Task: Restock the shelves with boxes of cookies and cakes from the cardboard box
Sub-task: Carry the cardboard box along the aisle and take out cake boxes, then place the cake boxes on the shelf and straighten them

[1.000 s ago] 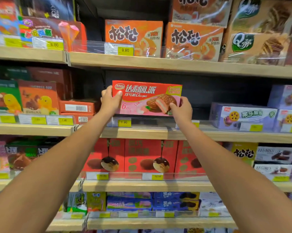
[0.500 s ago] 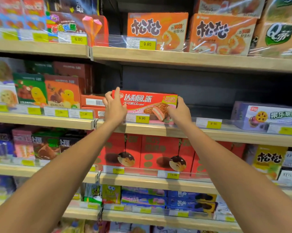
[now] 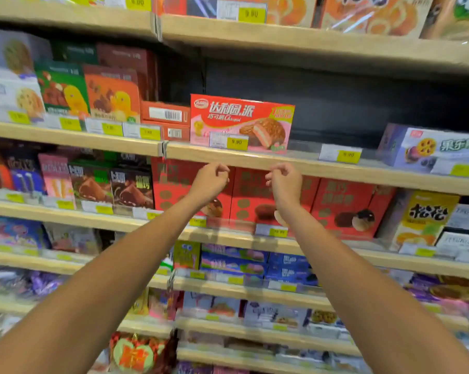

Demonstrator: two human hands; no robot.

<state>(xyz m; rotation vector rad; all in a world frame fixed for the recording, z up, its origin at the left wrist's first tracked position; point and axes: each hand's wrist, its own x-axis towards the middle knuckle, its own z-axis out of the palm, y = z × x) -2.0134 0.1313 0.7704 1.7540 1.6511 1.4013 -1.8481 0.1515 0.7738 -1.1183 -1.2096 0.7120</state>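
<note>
The red pie box (image 3: 242,122) now stands upright on the shelf (image 3: 308,166), behind the 9.90 price tag (image 3: 229,141) and just right of the orange boxes (image 3: 165,114). Both hands have let go of it and dropped below the shelf edge: the left hand (image 3: 209,182) and right hand (image 3: 285,182) hang loosely curled, fingers bent inward, holding nothing, well apart from the box.

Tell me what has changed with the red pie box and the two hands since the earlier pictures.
The red pie box went down onto the shelf and stands upright behind the price tag. The left hand and right hand let it go and drew back, below the shelf edge, empty and loosely curled. The neighbouring boxes stayed in place.
</note>
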